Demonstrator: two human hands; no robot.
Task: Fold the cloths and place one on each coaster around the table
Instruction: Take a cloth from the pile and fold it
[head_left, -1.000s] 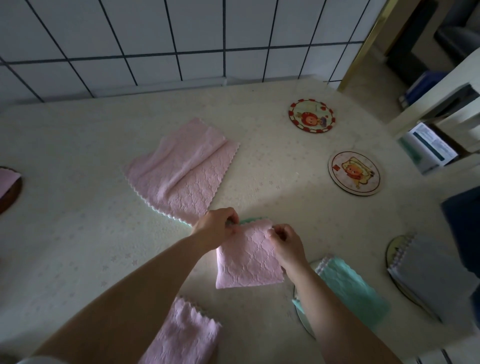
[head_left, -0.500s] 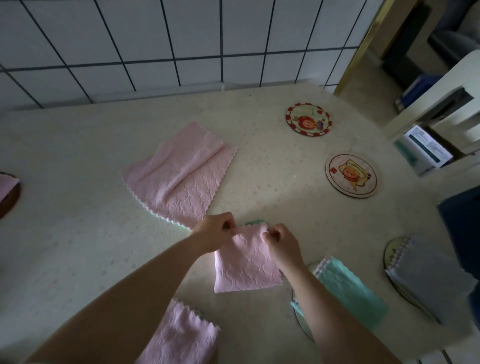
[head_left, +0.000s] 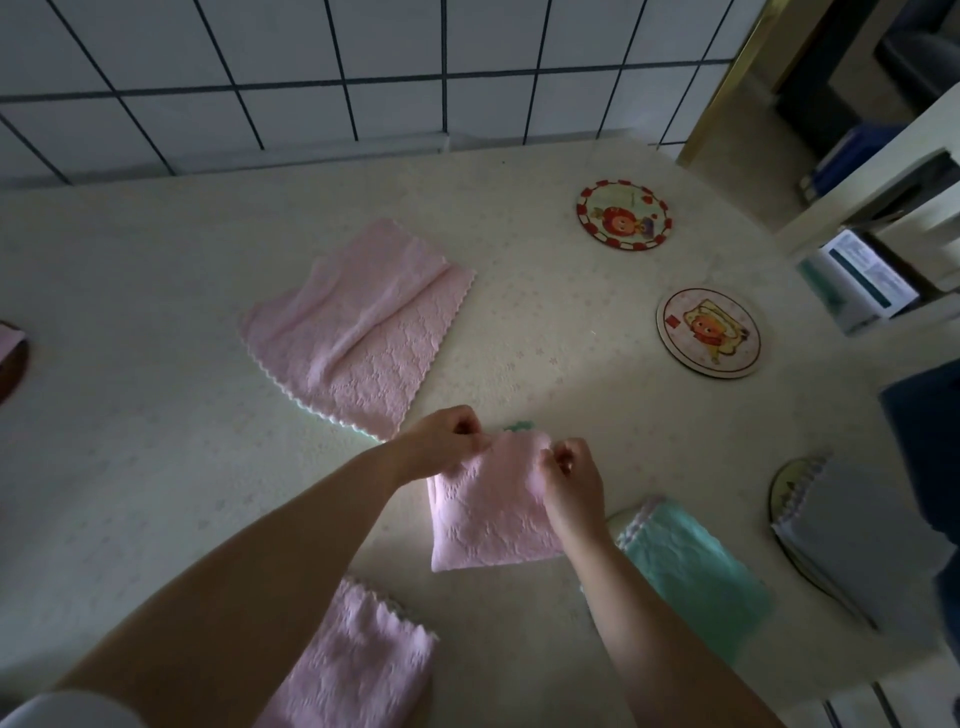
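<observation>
A small folded pink cloth (head_left: 488, 514) lies on the table in front of me. My left hand (head_left: 441, 441) pinches its far left corner and my right hand (head_left: 569, 480) pinches its far right corner. A larger unfolded pink cloth (head_left: 358, 327) lies beyond it. Two bare picture coasters sit at the right: a red-rimmed coaster (head_left: 623, 215) and a pale coaster (head_left: 710, 332). A folded green cloth (head_left: 696, 571) covers a coaster by my right forearm. A folded grey cloth (head_left: 862, 540) rests on a coaster at the right edge. Another pink cloth (head_left: 358, 660) lies near me.
The cream table (head_left: 156, 415) meets a white tiled wall (head_left: 363, 67) at the back. A dark coaster with a pink cloth (head_left: 10, 353) shows at the left edge. A white chair and a small box (head_left: 857, 280) stand off the right side.
Both hands stay on the far corners of the folded pink cloth; they have shifted only slightly, drawing the top edge a little closer together.
</observation>
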